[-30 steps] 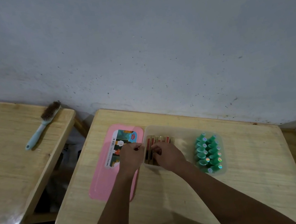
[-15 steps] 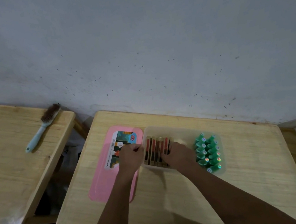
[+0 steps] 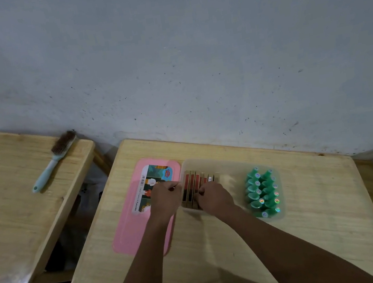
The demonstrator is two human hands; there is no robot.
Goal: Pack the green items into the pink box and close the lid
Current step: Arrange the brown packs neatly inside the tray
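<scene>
Head view shows a clear box (image 3: 228, 166) on the wooden desk (image 3: 309, 195), taken here as the landmark. Its pink lid (image 3: 131, 232) lies flat on the desk touching the box's left edge, label side up. The green items (image 3: 262, 194), small capped bottles in two rows, already lie inside the box at its right end. A row of red and gold flat packs (image 3: 193, 186) stands on edge at the box's left end, with a bare gap between packs and bottles.

The left hand (image 3: 165, 200) is curled into a loose fist over the box's left wall, partly above the lid; whether it pinches anything cannot be told at this resolution. The right hand (image 3: 214, 197) rests on the near ends of the packs, fingers bent and pressing against them, apparently squaring the row.

Assessment: packing looks largely complete and the step in hand is tidying the contents before closure. To do it well, the packs should be pushed down level and tight against the left wall, so nothing stands above the rim. The left hand should steady the box rather than lean on the lid. The bottles should lie undisturbed. Only then should the lid be lifted across and pressed down evenly along each edge.
</scene>
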